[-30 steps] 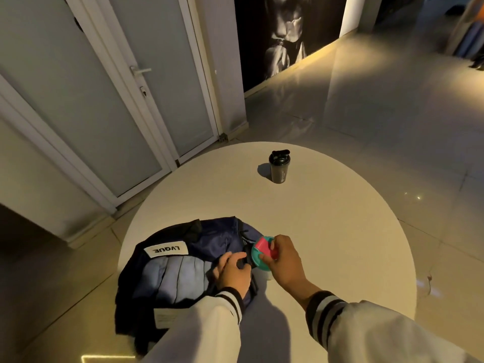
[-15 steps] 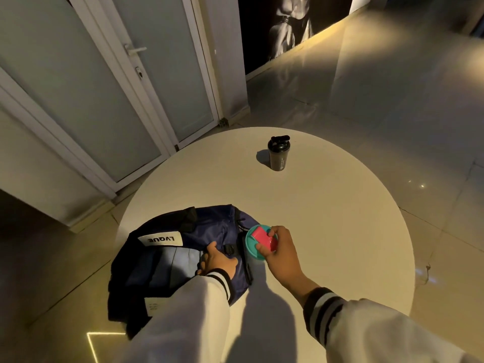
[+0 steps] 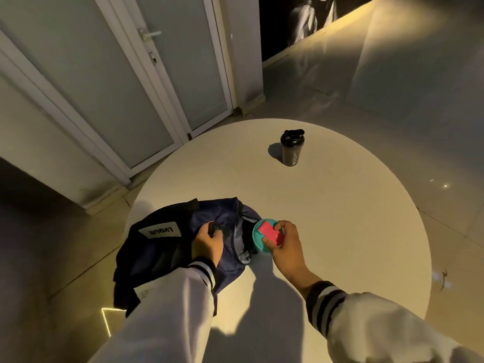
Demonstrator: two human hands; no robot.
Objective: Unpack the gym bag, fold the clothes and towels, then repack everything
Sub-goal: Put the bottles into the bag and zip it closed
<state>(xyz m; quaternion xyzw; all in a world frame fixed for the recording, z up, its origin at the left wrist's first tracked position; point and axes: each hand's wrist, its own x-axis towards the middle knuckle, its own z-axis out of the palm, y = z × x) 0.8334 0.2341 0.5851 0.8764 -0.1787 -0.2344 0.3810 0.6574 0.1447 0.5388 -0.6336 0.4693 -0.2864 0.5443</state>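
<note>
A navy gym bag [image 3: 162, 252] with a white label lies on the near left part of the round white table [image 3: 340, 231]. My left hand [image 3: 208, 243] grips a black strap or handle on top of the bag. My right hand [image 3: 284, 244] holds a teal bottle with a pink flip lid [image 3: 265, 235] at the bag's right end, lid facing up; the bottle's body is hidden. A black shaker bottle [image 3: 291, 148] stands upright at the far side of the table.
A white glazed door [image 3: 167, 74] and wall stand beyond the table at the left. Shiny tiled floor [image 3: 392, 74] spreads to the right and behind. The bag overhangs the table's left edge.
My left hand has moved from the bag's open mouth up onto the black strap. The light blue cloth seen inside the bag earlier is now covered. The right hand still holds the teal bottle.
</note>
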